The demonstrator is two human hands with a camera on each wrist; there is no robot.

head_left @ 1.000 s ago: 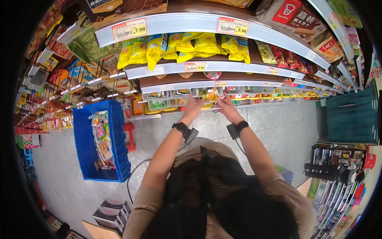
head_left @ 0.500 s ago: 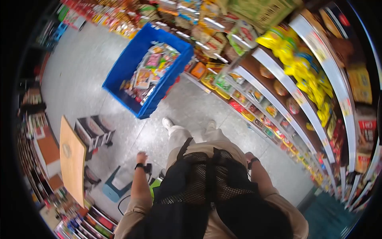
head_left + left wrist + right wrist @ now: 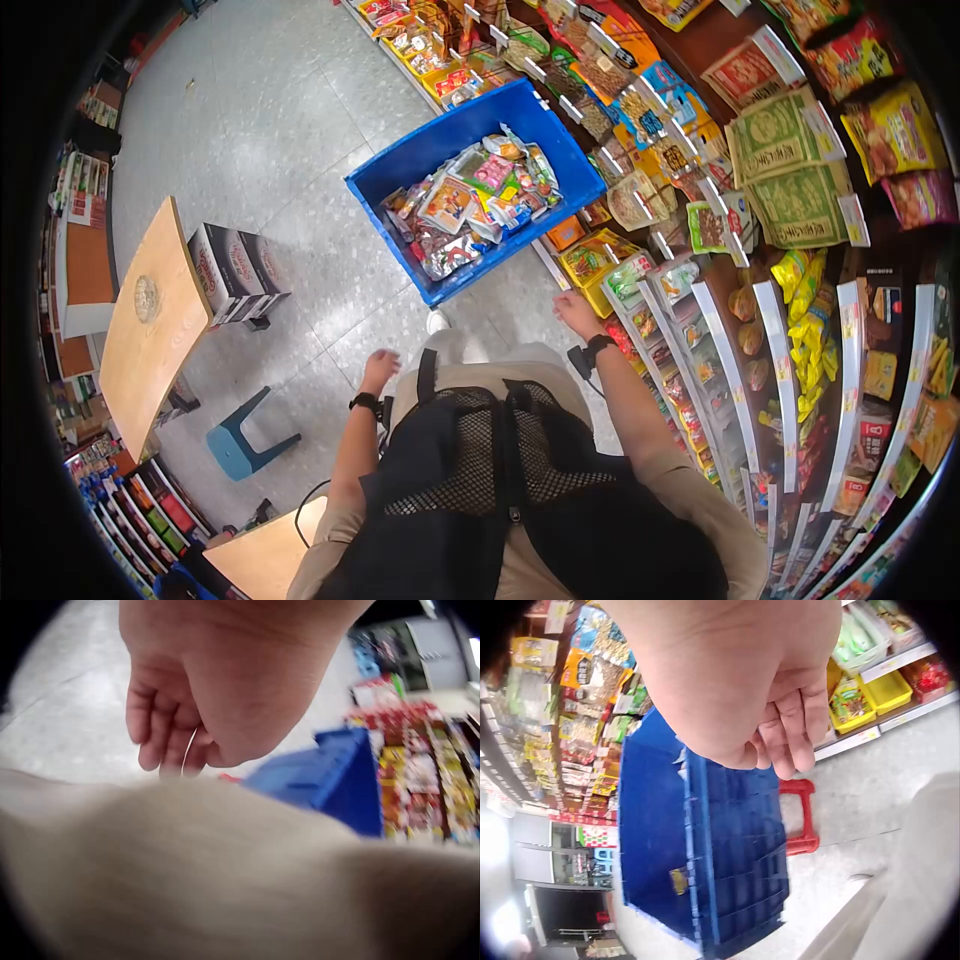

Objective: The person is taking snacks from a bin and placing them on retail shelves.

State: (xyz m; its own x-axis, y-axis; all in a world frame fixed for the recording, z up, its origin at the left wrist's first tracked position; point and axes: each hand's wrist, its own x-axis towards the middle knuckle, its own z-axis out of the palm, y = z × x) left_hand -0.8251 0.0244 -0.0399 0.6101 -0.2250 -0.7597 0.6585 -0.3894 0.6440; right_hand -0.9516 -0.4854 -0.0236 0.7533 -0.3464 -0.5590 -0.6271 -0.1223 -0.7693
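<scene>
My left hand (image 3: 380,366) hangs by my left thigh with its fingers loosely curled and nothing in it; in the left wrist view the left hand (image 3: 169,746) sits just above my beige trouser leg (image 3: 225,870). Held out beside the low shelf trays, my right hand (image 3: 576,311) is also empty and loosely curled, as the right wrist view of the right hand (image 3: 784,742) confirms. A blue crate (image 3: 400,180) full of snack packets (image 3: 470,205) stands on the floor ahead of my feet, nearer the right hand.
Store shelves (image 3: 760,330) packed with snack bags run along my right. A red step stool (image 3: 801,817) stands by the crate (image 3: 705,855). On my left are a wooden table (image 3: 150,310), black cartons (image 3: 235,270) and a blue stool (image 3: 240,445). Grey tile floor (image 3: 250,120) lies beyond.
Both hands have left the low shelf, where they were at a yellow packet, and dropped empty. My view has swung left to the blue crate, and the right hand has come forward.
</scene>
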